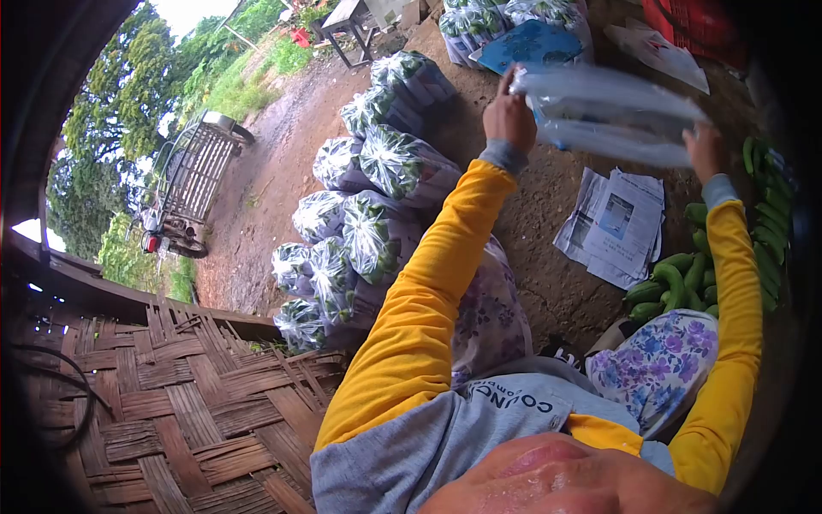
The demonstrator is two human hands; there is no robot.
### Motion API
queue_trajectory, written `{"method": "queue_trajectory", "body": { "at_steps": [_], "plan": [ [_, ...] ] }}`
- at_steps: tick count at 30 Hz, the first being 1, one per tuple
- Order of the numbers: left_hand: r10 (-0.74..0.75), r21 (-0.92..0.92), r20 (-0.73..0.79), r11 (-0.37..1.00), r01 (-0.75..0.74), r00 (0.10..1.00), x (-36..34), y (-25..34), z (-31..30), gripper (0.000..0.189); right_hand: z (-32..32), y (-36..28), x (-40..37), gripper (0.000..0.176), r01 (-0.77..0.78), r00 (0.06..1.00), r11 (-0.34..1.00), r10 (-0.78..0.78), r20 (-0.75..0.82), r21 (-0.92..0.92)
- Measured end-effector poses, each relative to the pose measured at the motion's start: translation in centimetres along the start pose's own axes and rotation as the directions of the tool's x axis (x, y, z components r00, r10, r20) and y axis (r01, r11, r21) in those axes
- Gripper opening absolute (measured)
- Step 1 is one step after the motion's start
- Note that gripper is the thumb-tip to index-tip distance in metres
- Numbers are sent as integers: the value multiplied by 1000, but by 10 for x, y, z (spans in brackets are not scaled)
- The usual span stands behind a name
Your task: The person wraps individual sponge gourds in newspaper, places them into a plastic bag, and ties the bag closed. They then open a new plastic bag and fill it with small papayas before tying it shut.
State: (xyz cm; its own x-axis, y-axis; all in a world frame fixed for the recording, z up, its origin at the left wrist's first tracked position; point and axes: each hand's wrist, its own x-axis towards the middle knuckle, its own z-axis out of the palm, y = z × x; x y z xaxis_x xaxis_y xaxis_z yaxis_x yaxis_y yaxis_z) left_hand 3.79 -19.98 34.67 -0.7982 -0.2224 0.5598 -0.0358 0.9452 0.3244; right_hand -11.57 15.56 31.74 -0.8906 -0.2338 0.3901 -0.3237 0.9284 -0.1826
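A clear plastic bag (612, 111) is stretched sideways between my hands, smeared by motion. My left hand (511, 120) grips its left end, the fingers closed on the bunched plastic. At the other end, my right hand (706, 150) has its fingers closed on the bag's edge. Below the bag, printed newspaper sheets (615, 224) lie on the dirt ground. Long green vegetables (676, 278) are heaped under my right forearm, and more green ones (771, 214) lie farther right.
Several packed clear bags (377, 231) stand in rows left of my left arm. More full bags (471, 30), a blue sheet (531, 44), a white plastic bag (659, 53) and a red crate (698, 30) sit ahead. Woven matting (188, 411) and a motorbike with a slatted sidecar (193, 176) are left.
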Motion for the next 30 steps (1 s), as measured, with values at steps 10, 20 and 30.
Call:
{"method": "queue_trajectory", "body": {
  "at_steps": [10,20,30],
  "plan": [
    [42,-73,91,997,-36,995,-5,-5,-3,17,-23,-13,-21,20,92,994,973,-102,37,211],
    [44,-172,168,985,-15,985,-8,-35,53,19,0,-48,-42,15,217,885,974,-225,408,66],
    [20,110,80,993,-28,997,-13,-42,39,29,-59,-53,-17,31,-333,898,0,-307,317,943]
  ]
}}
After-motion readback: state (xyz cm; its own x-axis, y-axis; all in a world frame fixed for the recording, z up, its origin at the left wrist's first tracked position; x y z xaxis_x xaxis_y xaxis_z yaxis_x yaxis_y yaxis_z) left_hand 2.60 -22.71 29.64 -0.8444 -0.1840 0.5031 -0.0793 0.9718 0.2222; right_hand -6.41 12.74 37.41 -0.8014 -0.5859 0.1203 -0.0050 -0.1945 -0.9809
